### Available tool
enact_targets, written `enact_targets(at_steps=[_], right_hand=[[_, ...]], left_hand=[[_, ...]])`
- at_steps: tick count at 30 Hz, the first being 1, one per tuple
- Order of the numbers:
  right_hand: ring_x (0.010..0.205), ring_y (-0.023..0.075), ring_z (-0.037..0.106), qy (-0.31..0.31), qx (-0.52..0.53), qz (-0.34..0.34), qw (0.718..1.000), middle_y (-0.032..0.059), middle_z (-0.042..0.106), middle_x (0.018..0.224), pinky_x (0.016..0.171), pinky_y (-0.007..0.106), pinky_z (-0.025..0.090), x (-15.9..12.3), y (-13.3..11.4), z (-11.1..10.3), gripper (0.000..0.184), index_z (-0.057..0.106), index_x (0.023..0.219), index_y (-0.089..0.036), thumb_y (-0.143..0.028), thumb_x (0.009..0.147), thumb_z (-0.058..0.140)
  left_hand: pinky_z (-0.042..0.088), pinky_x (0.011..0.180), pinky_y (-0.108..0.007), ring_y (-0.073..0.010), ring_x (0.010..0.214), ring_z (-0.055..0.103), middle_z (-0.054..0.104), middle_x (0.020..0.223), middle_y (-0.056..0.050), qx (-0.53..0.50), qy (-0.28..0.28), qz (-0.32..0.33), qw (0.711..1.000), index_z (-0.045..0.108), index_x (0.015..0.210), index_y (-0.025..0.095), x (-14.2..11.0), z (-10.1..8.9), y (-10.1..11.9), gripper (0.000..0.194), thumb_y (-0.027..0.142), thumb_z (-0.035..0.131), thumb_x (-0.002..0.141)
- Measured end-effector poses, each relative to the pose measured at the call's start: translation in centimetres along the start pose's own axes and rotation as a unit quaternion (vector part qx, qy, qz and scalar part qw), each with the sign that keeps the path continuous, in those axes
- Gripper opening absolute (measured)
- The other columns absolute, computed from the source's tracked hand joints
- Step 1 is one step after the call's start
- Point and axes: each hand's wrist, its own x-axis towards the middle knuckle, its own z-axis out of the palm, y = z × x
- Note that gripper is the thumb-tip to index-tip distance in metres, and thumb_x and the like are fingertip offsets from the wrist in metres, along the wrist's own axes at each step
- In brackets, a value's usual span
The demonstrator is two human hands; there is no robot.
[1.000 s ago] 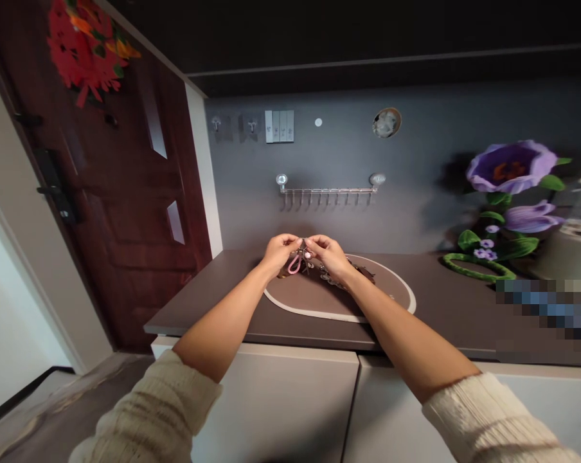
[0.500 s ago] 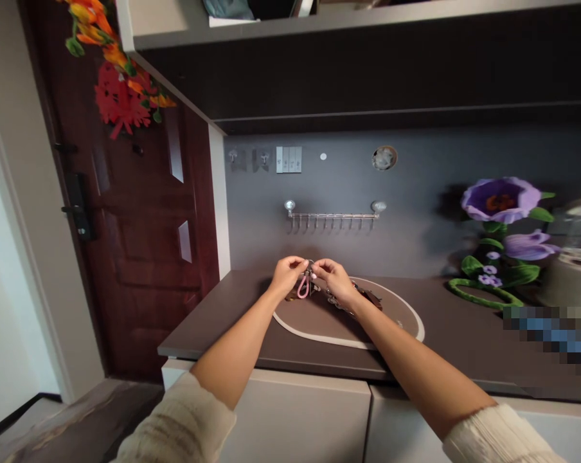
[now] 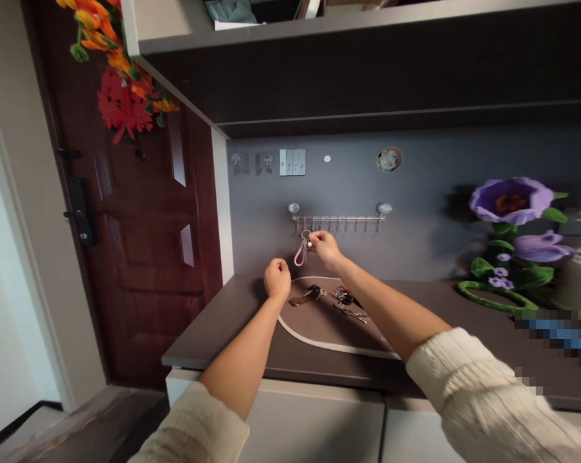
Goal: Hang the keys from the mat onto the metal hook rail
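The key ring [image 3: 306, 231] is raised in front of the left end of the hook rail [image 3: 339, 218], just below bar level; I cannot confirm contact with a hook. A pink strap loop [image 3: 297, 256] hangs beneath the ring. For clean handling at this position, I advise the following: pinch only the ring's edge, present its opening toward a hook tip, and let the strap hang clear of the fingers. Apply light force, as the rail's round end mounts may not tolerate pulling. Check engagement before loosening the pinch.

Right hand [image 3: 325, 247]: I have it grasping the ring between thumb and forefinger, the other fingers curled, the forearm reaching up and inward across the desk [image 3: 223, 328]. Left hand [image 3: 277, 278]: I have it lower, at the left edge of the mat [image 3: 314, 325], fingers folded in, nothing visible in it; its palm side is hidden. It can stand by for steadying.

On the mat below lie keys with a brown fob [image 3: 297, 300] and, partly behind the right forearm, another key bunch [image 3: 347, 299].
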Motion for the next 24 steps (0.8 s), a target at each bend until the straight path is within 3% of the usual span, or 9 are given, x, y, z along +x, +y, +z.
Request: enact_targets(at_steps=[4,11,17,24], right_hand=[[0.048,0.0072,0.051,0.045,0.019,0.026,0.998,-0.0029,0.052,0.053,0.050,0.023,0.048,1.9,0.2,1.7,0.011,0.049,0.067,-0.016,-0.016,0.078,0.047],[0.046,0.0070,0.051,0.091,0.082,0.069,0.990,-0.0022,0.052,0.051,0.048,0.023,0.050,3.6,0.8,3.9,0.015,0.049,0.063,-0.016,-0.014,0.078,0.048],[0.045,0.0072,0.051,0.133,0.101,0.097,0.981,-0.0028,0.051,0.049,0.048,0.023,0.051,4.0,1.4,4.6,0.015,0.049,0.062,-0.015,-0.015,0.077,0.050],[0.042,0.0053,0.049,0.118,0.091,0.107,0.983,-0.0037,0.050,0.047,0.047,0.019,0.048,3.8,2.2,4.4,0.016,0.049,0.064,-0.014,-0.013,0.079,0.046]], left_hand=[[0.040,0.071,-0.029,-0.0187,0.078,0.059,0.065,0.081,-0.009,0.018,0.018,-0.035,0.999,0.059,0.078,0.019,0.3,0.0,-0.5,0.019,0.022,0.039,0.078],[0.041,0.070,-0.029,-0.0193,0.077,0.059,0.065,0.079,-0.008,0.028,0.012,-0.038,0.999,0.059,0.077,0.019,0.5,0.3,-0.8,0.020,0.022,0.040,0.077],[0.041,0.070,-0.028,-0.0179,0.075,0.059,0.065,0.079,-0.007,0.012,0.013,-0.048,0.999,0.060,0.076,0.019,0.5,0.3,-0.5,0.018,0.022,0.042,0.076],[0.042,0.070,-0.023,-0.0151,0.077,0.060,0.067,0.080,-0.005,0.052,0.010,-0.065,0.996,0.061,0.079,0.019,0.4,0.2,0.0,0.021,0.020,0.041,0.077]])
